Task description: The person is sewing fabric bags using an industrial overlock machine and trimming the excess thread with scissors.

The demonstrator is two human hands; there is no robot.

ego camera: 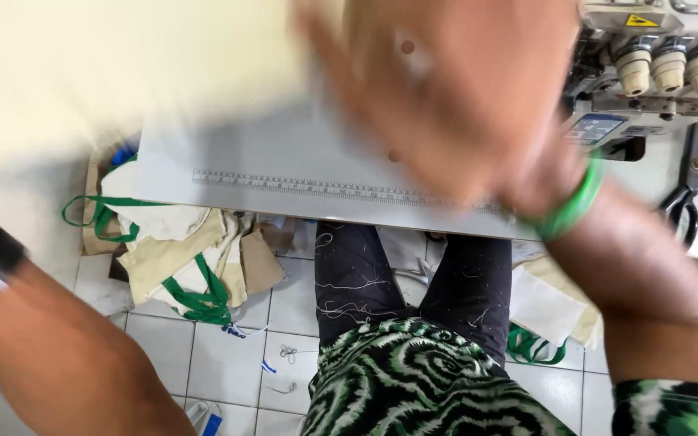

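I'm sweeping cream fabric (107, 64) across the sewing table (284, 173); my right hand (446, 97) lies spread, blurred. Left hand's grip I cannot tell.

I am counting four thread cones (669, 69) on one sewing machine (648, 97), one ruler strip (317, 187) on the table edge, one pair of scissors (683, 211), and one green wristband (571, 206) I am wearing.

I see a sewing machine (656, 73) at the table's (284, 161) far right, scissors (683, 211) beside it, and cloth scraps (195, 250) with green straps (195, 299) on the floor (220, 363).
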